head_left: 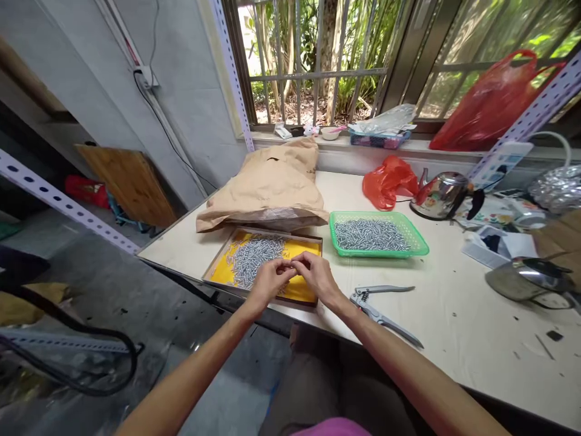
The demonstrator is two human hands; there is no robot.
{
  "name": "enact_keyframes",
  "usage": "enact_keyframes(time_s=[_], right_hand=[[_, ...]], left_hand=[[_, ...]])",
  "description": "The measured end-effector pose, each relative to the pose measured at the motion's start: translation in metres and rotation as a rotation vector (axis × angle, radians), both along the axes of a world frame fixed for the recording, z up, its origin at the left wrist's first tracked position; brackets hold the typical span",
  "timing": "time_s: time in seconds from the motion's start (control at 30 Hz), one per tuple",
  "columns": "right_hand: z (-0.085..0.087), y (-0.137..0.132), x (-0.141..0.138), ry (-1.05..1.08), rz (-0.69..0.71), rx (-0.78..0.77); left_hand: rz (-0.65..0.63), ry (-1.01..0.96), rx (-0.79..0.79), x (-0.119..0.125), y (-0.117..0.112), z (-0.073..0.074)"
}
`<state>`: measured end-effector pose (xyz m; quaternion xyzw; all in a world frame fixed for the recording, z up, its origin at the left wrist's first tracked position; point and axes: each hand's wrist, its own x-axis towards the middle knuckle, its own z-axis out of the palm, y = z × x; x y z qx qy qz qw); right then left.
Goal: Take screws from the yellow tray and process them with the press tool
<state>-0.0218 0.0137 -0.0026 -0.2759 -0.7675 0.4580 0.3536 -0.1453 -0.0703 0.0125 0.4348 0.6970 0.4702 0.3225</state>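
My left hand (271, 280) and my right hand (316, 275) meet over a shallow tray (305, 299) with a yellow lining. Both are closed, fingertips pinched together; whatever they hold is too small or too hidden to name. Beneath and left of them lies a heap of small silvery metal pieces (254, 257) in the tray. To the right stands a green plastic basket (380, 253) filled with similar metal pieces (370, 234). Hand pruners (381, 315) with grey handles rest on the table near my right forearm.
A large brown paper bag (272, 181) lies behind the tray. Further right are a red plastic bag (390, 183), a metal kettle (438, 195), a white box (494, 247) and a steel lidded vessel (529, 281). The table's (476, 339) front edge runs before my lap.
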Motion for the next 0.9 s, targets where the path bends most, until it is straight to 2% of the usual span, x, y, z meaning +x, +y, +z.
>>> enact_keyframes(time_s=[0.1, 0.2, 0.37, 0.5, 0.63, 0.7, 0.77, 0.83, 0.9], right_hand=[[0.002, -0.003, 0.001, -0.021, 0.026, -0.03], [0.002, -0.007, 0.003, -0.073, 0.076, -0.069], [0.005, -0.013, 0.006, -0.15, 0.097, -0.074], [0.006, -0.016, 0.005, -0.094, 0.07, -0.151], [0.0, -0.011, -0.002, 0.01, 0.028, -0.271], [-0.004, -0.006, -0.004, -0.009, -0.014, -0.21], [-0.006, 0.0, -0.003, -0.119, -0.026, -0.057], [-0.003, 0.004, 0.005, -0.22, -0.005, 0.1], [0.005, 0.006, 0.021, -0.226, 0.015, 0.243]], left_hand=[[0.033, 0.036, -0.002, -0.004, -0.004, -0.004], [0.001, -0.022, -0.025, -0.005, -0.01, -0.005], [-0.01, -0.343, -0.08, -0.004, -0.021, 0.0], [-0.028, -0.556, -0.103, -0.007, -0.024, 0.004], [0.06, -0.741, -0.113, -0.011, -0.023, 0.008], [0.137, -0.74, -0.088, -0.011, -0.024, 0.012], [0.18, -0.661, -0.055, -0.008, -0.027, 0.017], [0.179, -0.552, -0.033, -0.002, -0.029, 0.023], [0.146, -0.448, -0.029, 0.009, -0.03, 0.029]])
